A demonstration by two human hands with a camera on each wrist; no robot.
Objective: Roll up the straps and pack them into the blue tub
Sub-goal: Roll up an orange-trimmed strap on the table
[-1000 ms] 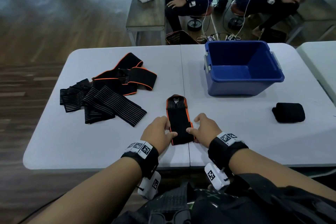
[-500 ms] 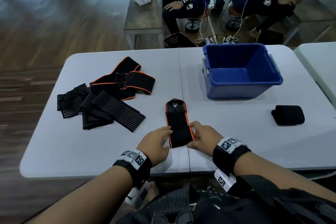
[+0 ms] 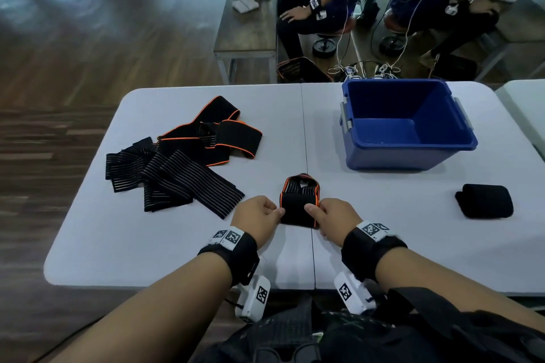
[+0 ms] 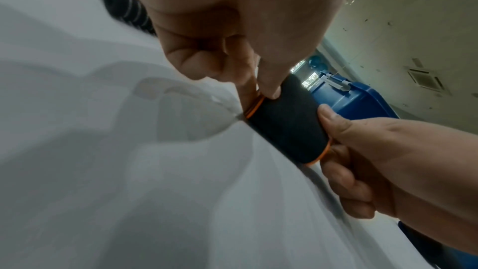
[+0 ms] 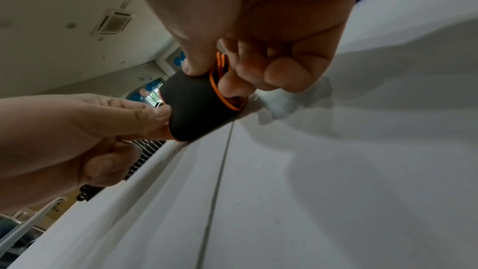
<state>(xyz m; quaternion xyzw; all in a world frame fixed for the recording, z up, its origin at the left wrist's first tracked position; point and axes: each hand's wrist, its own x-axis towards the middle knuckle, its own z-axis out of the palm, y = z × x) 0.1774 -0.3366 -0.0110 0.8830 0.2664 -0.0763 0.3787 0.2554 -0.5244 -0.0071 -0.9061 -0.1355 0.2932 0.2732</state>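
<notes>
A black strap with orange edging (image 3: pixel 299 205) lies on the white table (image 3: pixel 147 244), mostly rolled up, with a short striped tail still flat beyond the roll. My left hand (image 3: pixel 259 216) pinches the roll's left end and my right hand (image 3: pixel 330 215) pinches its right end. The wrist views show the roll (image 4: pixel 287 122) (image 5: pixel 194 107) squeezed between thumb and fingers at each end, resting on the table. The blue tub (image 3: pixel 407 127) stands at the back right with nothing visible inside. A pile of unrolled straps (image 3: pixel 177 156) lies to the left.
A rolled black strap (image 3: pixel 485 200) sits on the table at the right. Another white table edge (image 3: pixel 528 109) shows at the far right. Beyond the table, seated people and a wooden bench (image 3: pixel 244 26) with folded cloths.
The flat strap has been rolled away from me, so the roll is thicker and the flat tail much shorter. Both hands moved forward with it.
</notes>
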